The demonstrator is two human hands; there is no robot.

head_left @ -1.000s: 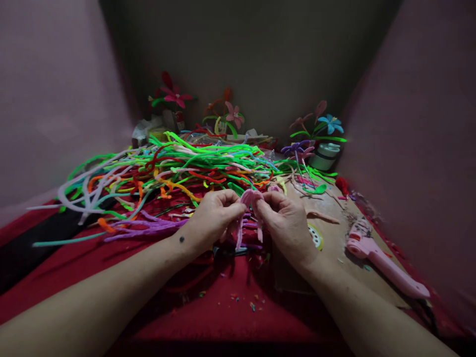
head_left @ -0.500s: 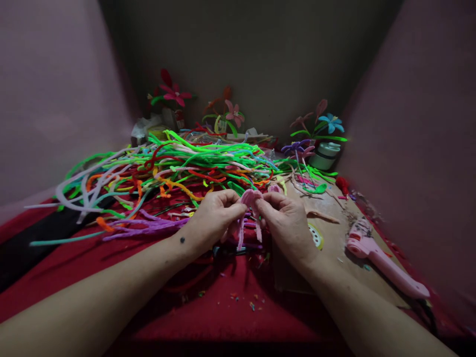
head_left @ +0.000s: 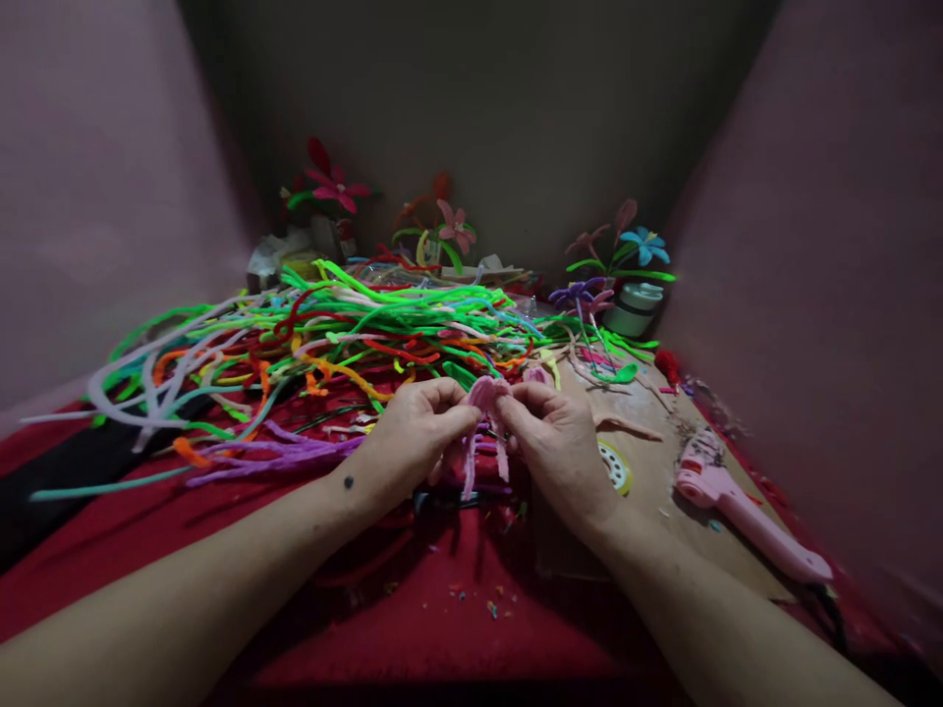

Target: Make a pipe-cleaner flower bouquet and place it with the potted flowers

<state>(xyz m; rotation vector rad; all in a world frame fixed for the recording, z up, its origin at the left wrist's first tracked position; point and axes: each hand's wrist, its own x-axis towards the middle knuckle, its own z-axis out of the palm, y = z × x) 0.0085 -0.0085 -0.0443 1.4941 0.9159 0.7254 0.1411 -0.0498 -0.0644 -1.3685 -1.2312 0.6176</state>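
Note:
A pink pipe cleaner is bent into a rounded arch, its two ends hanging down between my hands. Thumb and fingers of my left hand pinch the arch on its left side. On the other side my right hand pinches it too, fingertips close to the left ones. Another pink fuzzy piece shows just behind my right fingers; whether it joins the arch I cannot tell. Purple pipe cleaners lie on the red cloth left of my left hand.
A big heap of coloured pipe cleaners spreads behind my hands. On the cardboard at right lie a pink glue gun and a yellow-rimmed white disc. Pipe-cleaner flowers and a lidded jar stand at the back.
The whole view has shifted slightly, so the scene sits a little further left. Both hands keep their pinch on the pink pipe cleaner, with hardly any change in its shape.

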